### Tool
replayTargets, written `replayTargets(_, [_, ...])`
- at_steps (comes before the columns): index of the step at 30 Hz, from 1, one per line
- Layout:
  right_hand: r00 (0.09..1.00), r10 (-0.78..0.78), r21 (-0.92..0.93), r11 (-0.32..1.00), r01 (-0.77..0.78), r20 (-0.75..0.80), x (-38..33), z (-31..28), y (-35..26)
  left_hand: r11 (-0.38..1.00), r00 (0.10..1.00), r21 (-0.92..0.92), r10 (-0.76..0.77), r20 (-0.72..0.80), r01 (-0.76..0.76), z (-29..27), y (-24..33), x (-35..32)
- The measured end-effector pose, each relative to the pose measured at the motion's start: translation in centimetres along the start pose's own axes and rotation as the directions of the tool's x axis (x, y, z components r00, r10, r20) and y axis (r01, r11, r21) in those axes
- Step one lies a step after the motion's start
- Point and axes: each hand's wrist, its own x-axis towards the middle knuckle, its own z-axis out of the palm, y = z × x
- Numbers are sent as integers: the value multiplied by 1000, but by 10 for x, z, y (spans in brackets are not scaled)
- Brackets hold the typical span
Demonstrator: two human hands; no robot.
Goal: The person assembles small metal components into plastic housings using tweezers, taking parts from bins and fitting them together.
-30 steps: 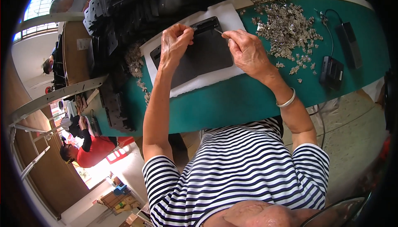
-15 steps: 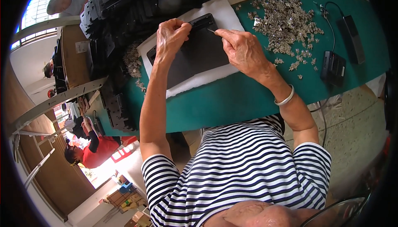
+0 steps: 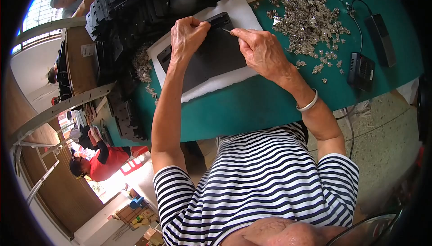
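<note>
A flat black plastic panel (image 3: 211,61) with slots along its far edge lies on a white foam sheet (image 3: 243,12). At that far edge my left hand (image 3: 186,39) is closed, thumb and forefinger pinched together; whatever sits between them is hidden. My right hand (image 3: 263,50) grips a thin metal tool (image 3: 228,31), perhaps tweezers, its tip pointing left at the panel's slotted strip. Small shiny metal clips (image 3: 310,21) are heaped to the right of the foam, and more of them (image 3: 143,66) lie to its left.
Stacked black plastic parts (image 3: 130,16) crowd the far left. A black power adapter (image 3: 380,39) and a black corded box (image 3: 361,71) rest at the right on the green mat (image 3: 252,106). Other people sit and stand at the left, one in a red top (image 3: 108,163).
The panel and foam appear shifted very slightly up in the picture. My hands keep the same grips, with the tool tip a little farther left. The person at the far left has moved an arm.
</note>
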Motion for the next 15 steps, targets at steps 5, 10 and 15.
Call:
replayTargets(5, [1000, 11, 25, 1000, -11, -19, 0, 0, 4, 996, 998, 69, 45, 47, -48, -3, 2, 5])
replayTargets(10, [996, -30, 24, 999, 32, -78, 1, 1, 8, 1000, 992, -4, 18, 125, -17, -7, 8, 5])
replayTargets(15, [997, -56, 31, 998, 57, -51, 4, 2, 4, 999, 989, 32, 17, 149, -22, -11, 3, 5])
